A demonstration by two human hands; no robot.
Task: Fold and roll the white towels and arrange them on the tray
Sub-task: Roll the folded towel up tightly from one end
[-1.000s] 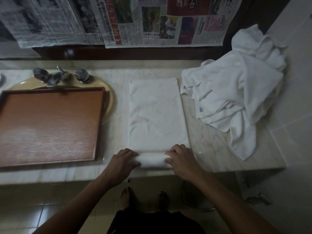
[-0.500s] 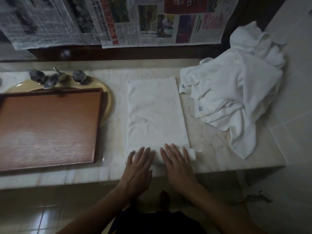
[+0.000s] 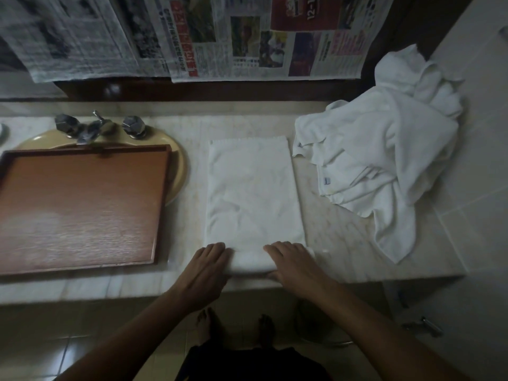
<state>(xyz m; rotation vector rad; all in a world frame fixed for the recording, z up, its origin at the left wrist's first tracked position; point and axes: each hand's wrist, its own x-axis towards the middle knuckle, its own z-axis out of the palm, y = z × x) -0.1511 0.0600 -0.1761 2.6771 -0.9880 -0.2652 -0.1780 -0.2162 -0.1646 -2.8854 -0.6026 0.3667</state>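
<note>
Right of tray (image 3: 82, 210), left hand (image 3: 204, 264) and right hand (image 3: 291, 261) grip towel (image 3: 253, 193) at its barely begun roll; next, roll away evenly.

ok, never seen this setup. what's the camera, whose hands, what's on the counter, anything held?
No robot: one wide-angle camera worn on a person's head looks down at their bare hands. On the marble counter lie a folded towel, rolled at its near end, a loose towel pile to its right, and a wooden tray at left, partly over a sink. Newspapers hang behind. The left hand and right hand curl over the roll's two ends, gripping it.
</note>
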